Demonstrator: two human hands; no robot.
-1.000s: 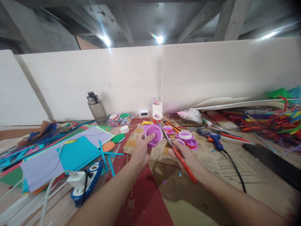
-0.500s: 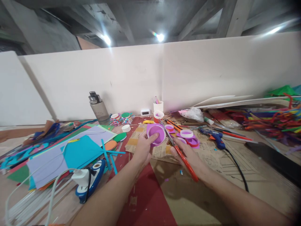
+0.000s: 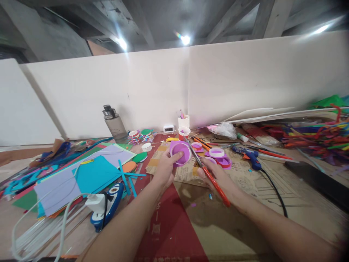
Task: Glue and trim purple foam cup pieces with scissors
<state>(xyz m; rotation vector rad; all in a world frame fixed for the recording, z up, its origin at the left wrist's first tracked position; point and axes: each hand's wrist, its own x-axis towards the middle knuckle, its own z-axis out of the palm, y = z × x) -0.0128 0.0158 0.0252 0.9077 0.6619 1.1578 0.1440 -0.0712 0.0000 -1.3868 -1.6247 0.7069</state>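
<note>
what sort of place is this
Probably a craft workspace: there's a spread of coloured paper on the left, a glue gun on the right, and a purple piece in the left hand.

Open room over the cardboard (image 3: 215,229) between the forearms (image 3: 133,218), a red-handled tool (image 3: 217,186) slanting over its far part, cups (image 3: 184,137) and a wall (image 3: 152,91) closing the back, glue gun (image 3: 253,157) and cable (image 3: 276,191) barring the right, paper sheets (image 3: 95,175), power strip (image 3: 114,201) and looping cord (image 3: 63,225) crowding the left
</note>
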